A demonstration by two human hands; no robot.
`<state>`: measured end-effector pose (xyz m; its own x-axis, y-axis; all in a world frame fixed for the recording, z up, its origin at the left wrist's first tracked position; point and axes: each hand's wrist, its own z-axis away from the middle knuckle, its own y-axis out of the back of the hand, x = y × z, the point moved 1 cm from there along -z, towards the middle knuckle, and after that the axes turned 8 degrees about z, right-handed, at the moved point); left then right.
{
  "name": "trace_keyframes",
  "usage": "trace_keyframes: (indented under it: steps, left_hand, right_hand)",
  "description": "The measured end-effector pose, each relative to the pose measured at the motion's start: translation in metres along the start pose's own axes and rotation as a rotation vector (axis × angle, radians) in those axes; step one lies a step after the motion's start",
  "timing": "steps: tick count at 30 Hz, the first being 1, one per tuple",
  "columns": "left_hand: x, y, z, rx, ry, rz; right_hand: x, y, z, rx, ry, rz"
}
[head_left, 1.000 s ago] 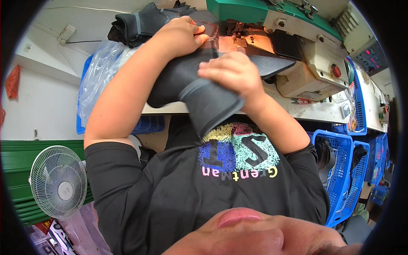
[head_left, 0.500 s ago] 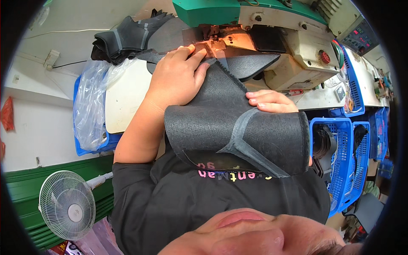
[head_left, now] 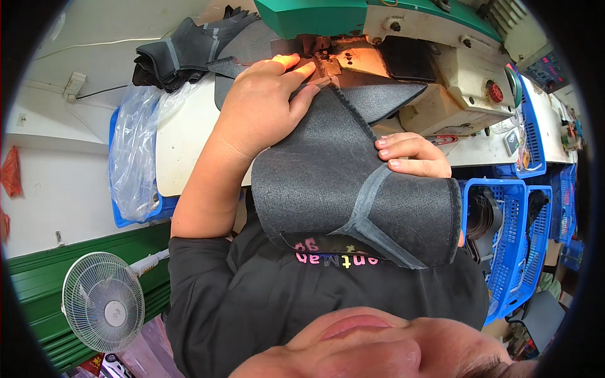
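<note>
A large black leather-like piece (head_left: 315, 164) with a grey Y-shaped strip (head_left: 362, 211) bends over the table edge and curls down against my shirt. My left hand (head_left: 261, 110) lies palm down on its upper left part, fingers stretched and apart. Those fingertips are close to the lit needle area of a sewing machine (head_left: 312, 19). At the piece's right edge, my right hand (head_left: 413, 154) rests its fingers on top, with the thumb hidden below. The needle itself is too small to make out. Another black flap (head_left: 381, 97) lies beyond the slanted edge.
Stacked black pieces (head_left: 183, 50) lie at the far left. Below them, clear plastic (head_left: 135, 151) hangs over a blue basket. Blue baskets (head_left: 507, 189) with black pieces stand on my right. A white fan (head_left: 104, 302) is at lower left. A dark phone-like slab (head_left: 406, 60) lies on the machine.
The view has shifted slightly, moving the machine to the right in it. My left hand sits slightly farther left relative to the machine. Both hands stay on the black piece.
</note>
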<state>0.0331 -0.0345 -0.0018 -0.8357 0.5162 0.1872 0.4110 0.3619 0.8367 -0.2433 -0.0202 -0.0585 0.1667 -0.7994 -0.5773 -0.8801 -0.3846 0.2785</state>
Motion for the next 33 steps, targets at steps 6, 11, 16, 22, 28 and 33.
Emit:
trace_keyframes:
  steps: [6, 11, 16, 22, 28, 33]
  left_hand:
    - [0.001, 0.0, -0.005, -0.079, 0.075, -0.021]
    - [-0.01, -0.004, -0.011, -0.074, 0.044, -0.035]
    - [-0.036, -0.008, -0.02, -0.098, 0.023, -0.024]
    - [-0.059, -0.002, -0.043, -0.209, 0.118, 0.014]
    - [-0.119, -0.018, -0.059, -0.285, 0.146, 0.08]
    - [-0.122, -0.026, -0.093, -0.297, 0.128, 0.088]
  right_hand:
    - [-0.003, 0.008, -0.001, 0.006, -0.006, -0.006]
    - [0.004, 0.014, -0.004, -0.043, 0.005, 0.172]
    - [0.013, 0.015, -0.022, -0.131, 0.071, 0.371]
    - [0.023, 0.007, -0.039, -0.175, 0.142, 0.491]
    - [0.027, -0.016, -0.056, -0.166, 0.147, 0.604]
    - [0.025, -0.032, -0.062, -0.111, 0.063, 0.83]
